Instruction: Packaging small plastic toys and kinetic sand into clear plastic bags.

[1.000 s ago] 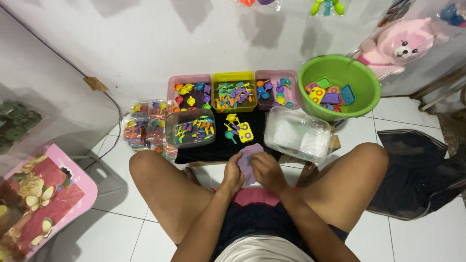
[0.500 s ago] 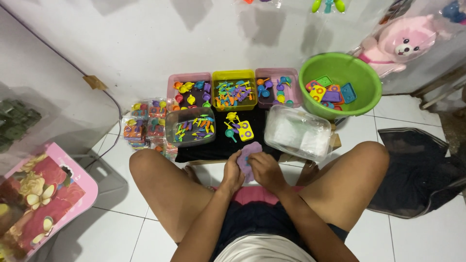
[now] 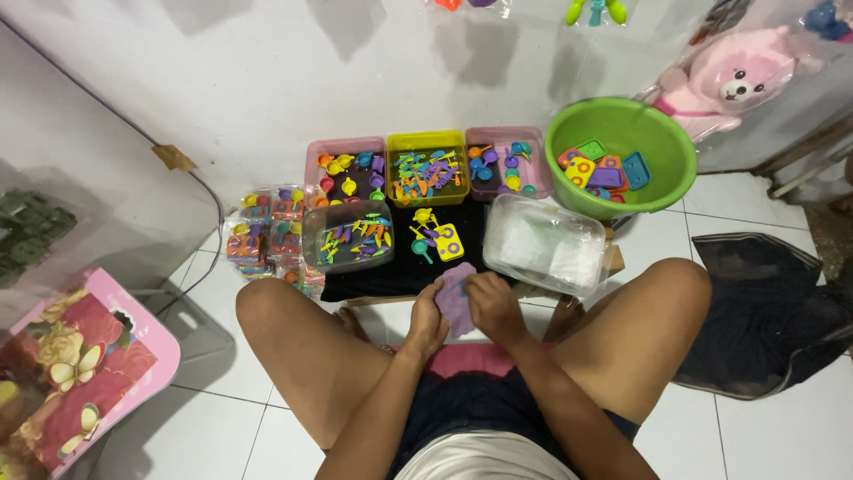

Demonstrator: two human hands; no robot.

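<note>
Your left hand point(image 3: 428, 322) and right hand point(image 3: 491, 307) both grip a flat purple toy piece point(image 3: 454, 298) between them, fingers closed on its edges, held just above your knees at the near edge of the black mat point(image 3: 404, 267). Just beyond your right hand, the clear lidded tub point(image 3: 544, 244) sits almost touching, so there is little room on that side. Ahead, a yellow toy piece point(image 3: 447, 241) lies on the mat, with a clear tub of small coloured bits point(image 3: 348, 236) to its left. Along the wall stand a pink tray point(image 3: 347, 170), a yellow tray point(image 3: 428, 166) and a second pink tray point(image 3: 504, 162), edge to edge, then the green basin point(image 3: 622, 158). Bare tile point(image 3: 222, 391) opens outside your left knee.
</note>
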